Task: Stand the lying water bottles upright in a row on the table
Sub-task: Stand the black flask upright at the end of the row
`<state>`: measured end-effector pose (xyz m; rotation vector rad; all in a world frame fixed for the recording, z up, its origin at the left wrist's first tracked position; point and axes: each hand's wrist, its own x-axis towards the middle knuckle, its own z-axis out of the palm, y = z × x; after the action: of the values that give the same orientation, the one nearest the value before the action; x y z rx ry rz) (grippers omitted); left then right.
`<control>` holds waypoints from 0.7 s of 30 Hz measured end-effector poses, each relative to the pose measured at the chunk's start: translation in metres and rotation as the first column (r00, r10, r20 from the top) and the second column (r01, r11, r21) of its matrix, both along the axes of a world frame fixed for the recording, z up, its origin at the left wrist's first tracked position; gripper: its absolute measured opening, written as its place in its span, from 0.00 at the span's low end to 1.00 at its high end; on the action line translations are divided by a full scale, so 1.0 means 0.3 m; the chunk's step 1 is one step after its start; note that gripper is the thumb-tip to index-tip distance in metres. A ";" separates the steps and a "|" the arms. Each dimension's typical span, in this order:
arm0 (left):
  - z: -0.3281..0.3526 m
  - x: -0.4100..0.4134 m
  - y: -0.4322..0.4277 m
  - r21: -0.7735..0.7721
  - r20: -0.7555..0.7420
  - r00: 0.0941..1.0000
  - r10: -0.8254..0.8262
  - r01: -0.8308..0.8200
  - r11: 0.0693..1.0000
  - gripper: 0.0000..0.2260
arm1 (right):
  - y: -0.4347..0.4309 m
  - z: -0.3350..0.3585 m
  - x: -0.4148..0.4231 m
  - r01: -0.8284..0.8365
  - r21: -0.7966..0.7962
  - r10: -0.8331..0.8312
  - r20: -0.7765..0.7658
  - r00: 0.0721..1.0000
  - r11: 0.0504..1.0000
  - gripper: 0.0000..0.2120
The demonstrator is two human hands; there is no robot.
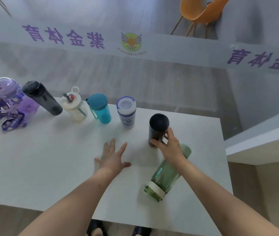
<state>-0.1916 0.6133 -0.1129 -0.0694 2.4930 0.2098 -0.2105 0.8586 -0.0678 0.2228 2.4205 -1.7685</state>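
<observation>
Now the right hand (167,143) is curling its fingers round the lower part of the black bottle (158,126), which is standing upright at the right end of the row running across the middle of the frame, next to the white bottle (126,114). The left hand (113,155) is lying flat on the table (50,159), fingers spread wide and holding nothing. Only one bottle is lying down. The green bottle (165,174) is sitting in the lower right of the frame, directly beneath the right wrist, with its long axis slanting from the banded end at lower left up to the pale end at upper right. The right hand is plainly the nearer one. Room is looking tight, I'd say: the table's right edge is running close beside the green bottle, and the only open spot in the row is lying between the black bottle and that edge.
</observation>
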 end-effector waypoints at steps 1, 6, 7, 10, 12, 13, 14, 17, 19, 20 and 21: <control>0.004 -0.008 0.009 -0.005 0.020 1.000 -0.017 0.017 1.000 0.43 | 0.001 -0.003 0.000 0.032 -0.005 -0.032 0.007 0.999 0.999 0.25; 0.005 -0.013 0.022 -0.025 0.079 0.996 -0.050 0.052 0.998 0.45 | -0.003 -0.035 0.002 0.068 -0.050 -0.069 -0.004 0.998 0.996 0.25; 0.004 -0.015 0.021 -0.021 0.082 0.996 -0.046 0.048 0.999 0.45 | -0.005 -0.045 0.000 0.064 -0.046 -0.064 -0.004 0.998 0.997 0.25; 0.001 -0.023 0.017 -0.004 0.096 0.995 -0.040 0.040 0.999 0.45 | -0.006 -0.060 -0.030 0.055 0.010 -0.054 -0.017 0.998 0.998 0.26; 0.002 -0.025 0.016 0.005 0.103 0.994 -0.034 0.034 0.999 0.46 | -0.005 -0.059 -0.064 0.044 0.062 -0.041 -0.034 0.999 0.997 0.27; 0.000 -0.023 0.016 0.011 0.102 0.994 -0.030 0.029 1.000 0.46 | -0.006 -0.056 -0.081 0.040 0.085 -0.036 -0.039 0.999 0.996 0.28; -0.003 -0.021 0.015 0.016 0.099 0.995 -0.028 0.027 1.000 0.45 | -0.008 -0.053 -0.099 0.042 0.095 -0.038 -0.044 0.998 0.995 0.29; -0.009 -0.019 0.013 0.027 0.095 0.995 -0.026 0.023 0.999 0.45 | -0.020 -0.046 -0.142 0.057 0.095 -0.051 -0.061 0.997 0.994 0.30; -0.010 -0.019 0.011 0.032 0.097 0.995 -0.023 0.020 0.999 0.45 | -0.028 -0.046 -0.164 0.060 0.101 -0.054 -0.067 0.996 0.993 0.30; -0.014 -0.020 0.011 0.033 0.097 0.995 -0.024 0.021 0.999 0.45 | -0.032 -0.046 -0.175 0.062 0.102 -0.055 -0.068 0.996 0.993 0.30; -0.016 -0.021 0.010 0.033 0.097 0.995 -0.025 0.022 0.999 0.45 | -0.035 -0.046 -0.186 0.064 0.104 -0.057 -0.066 0.996 0.993 0.30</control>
<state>-0.1978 0.6164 -0.1178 -0.0368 2.3914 0.2307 -0.2664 0.8481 -0.0817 0.2577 2.5822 -1.6972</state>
